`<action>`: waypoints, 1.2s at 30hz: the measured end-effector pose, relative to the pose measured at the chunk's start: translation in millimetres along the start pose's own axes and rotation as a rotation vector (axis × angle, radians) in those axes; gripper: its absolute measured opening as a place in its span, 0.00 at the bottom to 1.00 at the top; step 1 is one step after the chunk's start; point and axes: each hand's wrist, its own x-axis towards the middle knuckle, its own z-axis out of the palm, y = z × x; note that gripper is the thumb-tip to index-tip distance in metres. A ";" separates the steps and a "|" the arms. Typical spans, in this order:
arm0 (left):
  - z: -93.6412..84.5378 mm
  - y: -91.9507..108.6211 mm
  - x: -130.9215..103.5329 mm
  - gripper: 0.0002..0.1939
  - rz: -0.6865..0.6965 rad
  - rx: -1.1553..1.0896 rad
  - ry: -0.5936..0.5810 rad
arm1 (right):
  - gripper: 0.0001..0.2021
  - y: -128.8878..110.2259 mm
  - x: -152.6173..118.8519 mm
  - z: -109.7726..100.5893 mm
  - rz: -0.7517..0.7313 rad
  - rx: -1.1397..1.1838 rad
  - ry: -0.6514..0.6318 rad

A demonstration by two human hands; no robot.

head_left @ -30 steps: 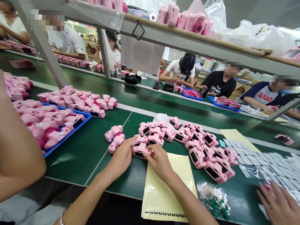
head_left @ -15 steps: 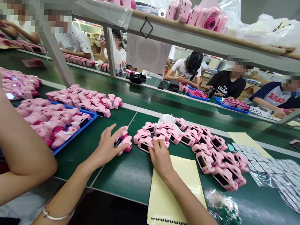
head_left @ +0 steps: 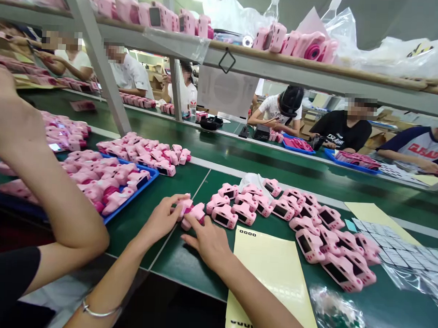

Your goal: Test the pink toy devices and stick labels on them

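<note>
Two pink toy cameras stand side by side on the green table, in front of my hands. My left hand (head_left: 163, 217) is closed around the left toy camera (head_left: 185, 204), fingers over its top and thumb at its near side. At the right toy camera (head_left: 197, 212), my right hand (head_left: 211, 242) touches with its fingertips, its thumb held apart and the fingers spread. Right of them lies a group of pink toy cameras (head_left: 224, 216), screens facing me. A yellow sheet (head_left: 265, 277) with small black-outlined stickers lies beneath my right forearm.
On the left, a blue tray (head_left: 147, 182) holds many pink cameras, with another person's arm (head_left: 68, 201) over it. To the right lie white label sheets (head_left: 382, 243) and a clear bag (head_left: 339, 314) of green parts. A shelf (head_left: 281, 60) crosses above; co-workers sit opposite.
My right hand has left the camera group and moved left to the pair of cameras. My left hand has closed on the left one. The view has shifted, so things sit further right and lower.
</note>
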 end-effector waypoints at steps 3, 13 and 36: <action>-5.5 2.1 -16.4 0.29 -0.064 0.054 -0.026 | 0.17 4.4 -7.2 -0.9 0.005 0.061 0.013; -36.3 5.6 -17.3 0.33 0.205 0.314 -0.369 | 0.12 50.9 -42.0 2.1 0.156 0.853 0.061; 16.6 18.5 -79.8 0.11 -0.010 -0.080 -0.099 | 0.22 83.3 -113.9 4.8 0.310 0.724 0.223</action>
